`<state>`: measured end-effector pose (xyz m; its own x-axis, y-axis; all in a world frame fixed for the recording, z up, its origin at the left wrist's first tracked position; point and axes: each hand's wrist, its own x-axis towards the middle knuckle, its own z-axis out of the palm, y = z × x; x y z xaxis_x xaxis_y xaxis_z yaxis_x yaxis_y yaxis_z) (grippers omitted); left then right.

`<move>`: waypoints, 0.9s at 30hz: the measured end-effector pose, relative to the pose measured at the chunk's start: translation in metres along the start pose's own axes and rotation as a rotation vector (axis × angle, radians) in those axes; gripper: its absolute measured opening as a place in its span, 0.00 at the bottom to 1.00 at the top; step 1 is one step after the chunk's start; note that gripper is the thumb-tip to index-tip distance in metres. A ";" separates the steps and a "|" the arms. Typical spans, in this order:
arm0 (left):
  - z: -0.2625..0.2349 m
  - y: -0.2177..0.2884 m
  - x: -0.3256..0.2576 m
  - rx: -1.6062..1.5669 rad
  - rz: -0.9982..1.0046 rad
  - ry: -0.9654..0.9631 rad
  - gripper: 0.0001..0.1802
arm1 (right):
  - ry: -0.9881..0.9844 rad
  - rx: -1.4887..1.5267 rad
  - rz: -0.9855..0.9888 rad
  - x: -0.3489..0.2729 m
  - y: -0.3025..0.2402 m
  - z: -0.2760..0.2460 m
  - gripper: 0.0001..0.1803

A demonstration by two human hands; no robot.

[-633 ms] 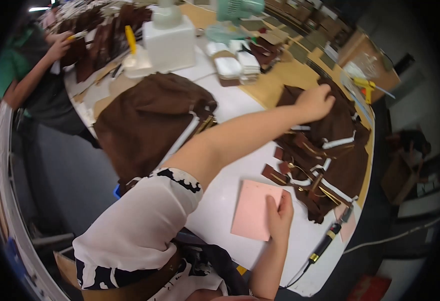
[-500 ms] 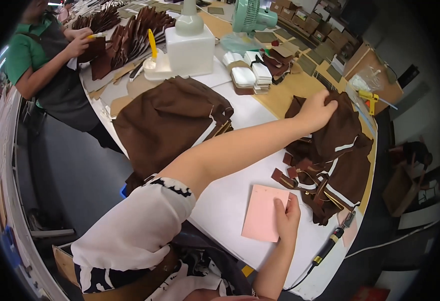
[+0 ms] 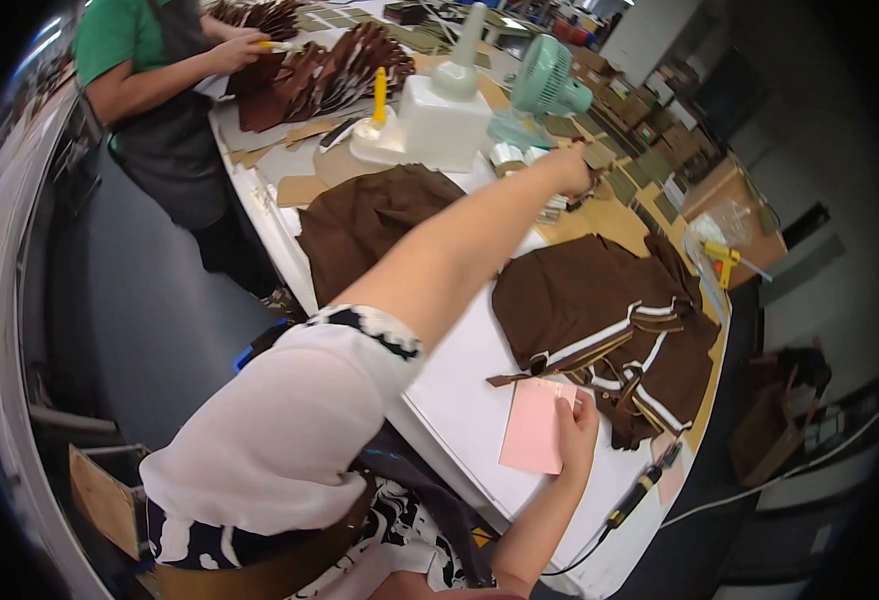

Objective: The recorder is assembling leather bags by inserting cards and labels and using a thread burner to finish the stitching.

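Observation:
My right hand (image 3: 576, 435) holds a flat pink card (image 3: 531, 430) above the near part of the white table, thumb on its face. My left arm reaches far across the table, and my left hand (image 3: 569, 170) is at the white bundles (image 3: 555, 208) and reddish-brown pieces (image 3: 595, 178); its fingers are mostly hidden. Under and beyond the card lies a pile of dark brown fabric pieces (image 3: 569, 295) with white strips and zippers. Another brown fabric piece (image 3: 359, 220) lies to the left, partly behind my left forearm.
A corded hand tool (image 3: 639, 492) with a metal tip lies at the near right edge. At the back stand a white dispenser (image 3: 446, 125), a yellow-handled brush (image 3: 380, 95) and a green fan (image 3: 544, 80). A yellow glue gun (image 3: 721, 262) lies right. A co-worker (image 3: 164, 120) stands left.
My left hand has left the right-hand brown pile and moved farther back to the white bundles. A brown fabric piece now lies spread on that pile. My right hand keeps the pink card.

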<state>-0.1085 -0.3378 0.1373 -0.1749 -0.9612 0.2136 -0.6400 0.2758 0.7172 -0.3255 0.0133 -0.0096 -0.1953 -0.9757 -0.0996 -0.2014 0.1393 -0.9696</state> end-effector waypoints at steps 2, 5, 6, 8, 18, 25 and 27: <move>0.004 0.017 -0.002 0.094 0.136 -0.172 0.41 | -0.029 -0.042 -0.004 0.003 -0.006 0.008 0.15; 0.045 0.086 -0.049 0.116 0.367 -0.417 0.51 | 0.050 -0.063 0.037 -0.008 -0.004 -0.009 0.15; 0.047 0.090 -0.060 0.070 0.386 -0.472 0.52 | 0.038 -0.054 0.039 -0.006 -0.005 -0.007 0.15; 0.046 0.089 -0.083 0.015 0.372 -0.518 0.45 | 0.026 -0.032 0.046 -0.006 -0.009 -0.004 0.15; 0.072 -0.008 -0.231 0.364 0.567 -0.644 0.39 | -0.027 -0.126 0.111 -0.011 -0.015 -0.020 0.16; 0.104 -0.014 -0.276 0.276 0.541 -0.264 0.19 | 0.083 -0.170 0.140 -0.025 -0.006 -0.049 0.17; 0.099 -0.017 -0.274 0.198 0.530 -0.225 0.10 | 0.100 -0.127 0.114 -0.026 0.004 -0.058 0.18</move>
<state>-0.1239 -0.0802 0.0013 -0.6474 -0.6785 0.3472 -0.5460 0.7307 0.4098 -0.3772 0.0493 0.0018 -0.3165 -0.9316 -0.1786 -0.2912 0.2746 -0.9164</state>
